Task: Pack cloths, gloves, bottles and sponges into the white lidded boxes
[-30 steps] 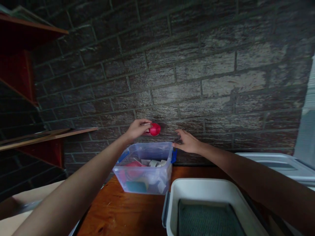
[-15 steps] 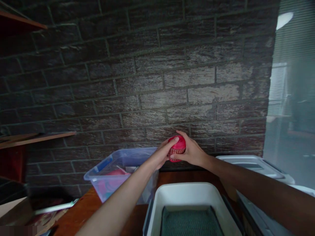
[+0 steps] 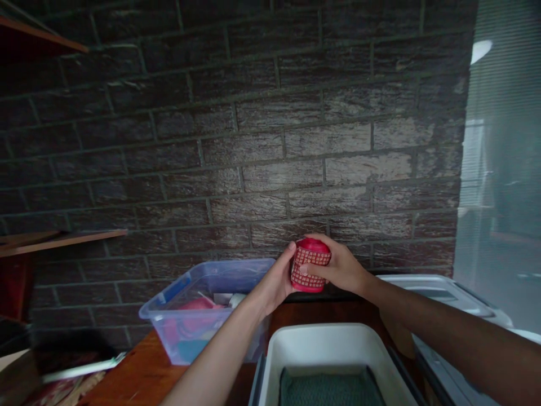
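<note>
A red canister [image 3: 310, 256] with a beige-and-red checked band is held up in front of the brick wall. My right hand [image 3: 340, 262] wraps round its right side, thumb across the checked band and fingers over the far top edge. My left hand [image 3: 274, 282] grips it from the left, with the thumb up near the top rim; its other fingers are partly hidden behind the canister. The canister stands nearly upright, its red top tilted slightly away. Both hands are above the wooden tabletop [image 3: 296, 311].
A clear bluish plastic bin [image 3: 154, 310] with pink and white items stands at left. In front is a white tub [image 3: 274, 344] with dark green fabric in it. Grey-white lids or bins [image 3: 448, 287] lie at right. A wooden shelf [image 3: 84, 239] juts out at left.
The canister has been turned more upright, so more of its checked band shows. My left thumb has moved from its top to its left edge. The view has shifted slightly.
</note>
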A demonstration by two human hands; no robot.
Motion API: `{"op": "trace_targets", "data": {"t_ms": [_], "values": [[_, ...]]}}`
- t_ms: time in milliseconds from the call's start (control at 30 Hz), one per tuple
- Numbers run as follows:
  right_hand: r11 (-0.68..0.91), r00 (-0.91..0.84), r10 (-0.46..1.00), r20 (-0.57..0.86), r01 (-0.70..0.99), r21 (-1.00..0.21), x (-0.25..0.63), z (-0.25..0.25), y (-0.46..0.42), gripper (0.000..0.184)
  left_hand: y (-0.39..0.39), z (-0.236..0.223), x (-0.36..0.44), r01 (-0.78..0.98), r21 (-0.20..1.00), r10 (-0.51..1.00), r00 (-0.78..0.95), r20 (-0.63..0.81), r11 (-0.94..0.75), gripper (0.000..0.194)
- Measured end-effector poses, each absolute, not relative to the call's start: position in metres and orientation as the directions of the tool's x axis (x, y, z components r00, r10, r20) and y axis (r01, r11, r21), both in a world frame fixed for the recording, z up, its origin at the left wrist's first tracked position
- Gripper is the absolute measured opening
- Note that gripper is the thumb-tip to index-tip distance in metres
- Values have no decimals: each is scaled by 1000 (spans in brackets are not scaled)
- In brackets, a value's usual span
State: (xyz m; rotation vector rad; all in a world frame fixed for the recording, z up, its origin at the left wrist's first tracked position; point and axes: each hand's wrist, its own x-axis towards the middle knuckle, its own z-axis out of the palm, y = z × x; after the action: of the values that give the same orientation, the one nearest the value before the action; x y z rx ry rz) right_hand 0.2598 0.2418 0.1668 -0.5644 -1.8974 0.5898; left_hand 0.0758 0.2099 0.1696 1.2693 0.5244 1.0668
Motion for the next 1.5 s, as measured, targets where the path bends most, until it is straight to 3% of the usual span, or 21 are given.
{"op": "trace_targets", "data": {"t_ms": [67, 133, 267, 400, 500, 633, 700, 833, 900, 1000, 1100, 1200, 1300, 1400, 1500], "values": [[645, -337, 721, 606, 6, -764, 259, 168, 236, 64, 202, 167, 75, -330, 938, 844, 470, 259, -104, 53], [571, -325, 771, 548, -30, -821, 260, 170, 229, 56, 197, 163, 76, -260, 952, 842, 466, 270, -161, 53], [537, -322, 797, 511, -7, -843, 266, 172, 218, 48, 193, 157, 84, -143, 970, 830, 503, 241, -196, 55], [538, -330, 803, 497, 41, -842, 270, 167, 215, 48, 190, 153, 90, -142, 970, 839, 488, 241, -196, 50], [582, -303, 795, 525, 139, -801, 269, 167, 214, 47, 186, 153, 89, -182, 965, 864, 437, 250, -187, 55], [700, -239, 707, 666, 373, -609, 268, 175, 211, 43, 183, 154, 86, -236, 951, 900, 341, 273, -199, 56], [749, -276, 645, 713, 412, -519, 269, 178, 207, 51, 184, 153, 87, -262, 941, 908, 304, 289, -212, 55], [853, -492, 519, 699, 356, -382, 274, 173, 202, 121, 182, 151, 89, -311, 923, 914, 259, 313, -228, 56], [855, -536, 516, 668, 367, -366, 278, 168, 201, 139, 177, 153, 90, -317, 925, 904, 298, 307, -210, 63], [839, -492, 538, 684, 387, -382, 283, 162, 199, 132, 166, 159, 88, -267, 930, 840, 417, 348, -253, 86], [819, -431, 574, 696, 306, -486, 285, 161, 193, 119, 161, 163, 84, -227, 901, 742, 511, 434, -370, 107], [775, -441, 608, 660, 151, -614, 285, 164, 184, 100, 163, 162, 80, -228, 862, 698, 511, 501, -452, 104], [744, -502, 589, 634, 30, -667, 285, 169, 176, 92, 165, 157, 78, -242, 847, 698, 483, 528, -473, 100], [767, -549, 556, 624, 49, -640, 288, 170, 172, 97, 163, 154, 76, -206, 816, 697, 433, 571, -541, 99], [837, -555, 534, 638, 240, -492, 291, 168, 172, 111, 159, 153, 72, -69, 757, 690, 362, 626, -650, 97]]}}
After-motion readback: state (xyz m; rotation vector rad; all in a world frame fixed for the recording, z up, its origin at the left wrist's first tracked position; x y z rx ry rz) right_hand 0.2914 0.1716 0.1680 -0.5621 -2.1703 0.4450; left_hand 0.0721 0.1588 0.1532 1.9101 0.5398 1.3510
